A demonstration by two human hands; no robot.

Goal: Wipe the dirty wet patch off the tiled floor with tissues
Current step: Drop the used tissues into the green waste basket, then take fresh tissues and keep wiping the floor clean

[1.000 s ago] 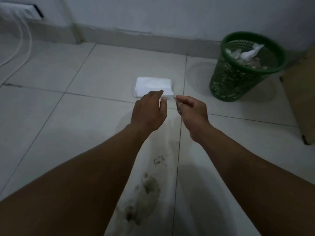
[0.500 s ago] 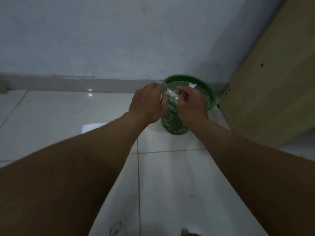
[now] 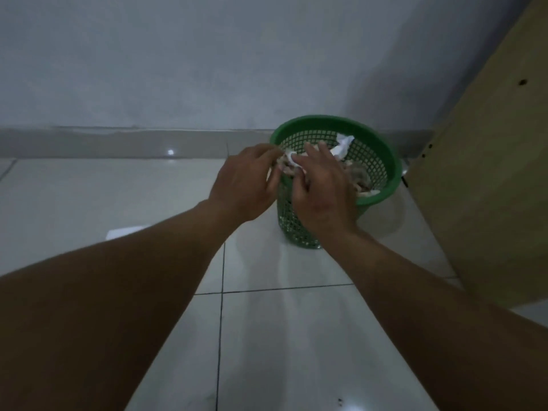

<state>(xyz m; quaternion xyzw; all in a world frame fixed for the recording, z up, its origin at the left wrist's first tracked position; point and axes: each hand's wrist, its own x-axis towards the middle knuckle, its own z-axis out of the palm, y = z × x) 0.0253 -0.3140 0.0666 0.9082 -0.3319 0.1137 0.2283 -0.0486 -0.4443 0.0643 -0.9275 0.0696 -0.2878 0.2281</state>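
We see our two forearms bare from the lower edge of the view up to the wrists, with no sleeve on either. Our left hand (image 3: 247, 182) and right hand (image 3: 321, 192) are bare too, with no glove, ring, watch or band showing.

Open tiled floor (image 3: 296, 336) ahead, green basket (image 3: 382, 161) against wall; wooden panel (image 3: 489, 188) blocking right
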